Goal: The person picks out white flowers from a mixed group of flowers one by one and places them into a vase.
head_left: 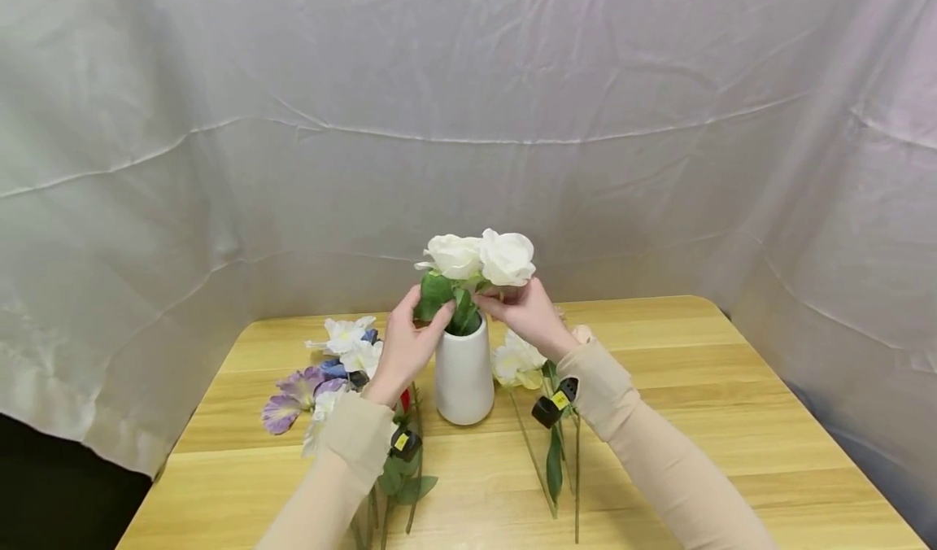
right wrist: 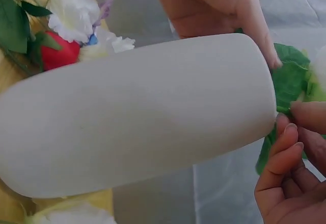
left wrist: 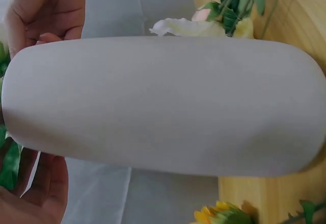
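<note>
The counter [head_left: 659, 355] carries purple, blue and white blooms [head_left: 296, 394] to the left of the white vase [head_left: 464, 379] and white flowers [head_left: 516, 360] to its right. The left sleeve [head_left: 329, 469] crosses over the left group in the head view, so a low forearm could drag them along. The vase stands upright between the groups, tall and smooth, with neither palm wrapped round its body; a sideways push at the mouth could tip it. The left hand [head_left: 410, 340] is beside the mouth, its fingers spread around a broad leaf [head_left: 435, 294] rather than clenched; a light touch like that may not stop a swing. The right hand [head_left: 529, 316], opposite, has thumb and fingers pinching a green stem [right wrist: 283, 110] just above the rim. Two white roses [head_left: 507, 259] sit over the mouth; their heavy heads could twist that pinch. The leaf could fold or snag on the rim, and the thin stem could bend if forced askew.
</note>
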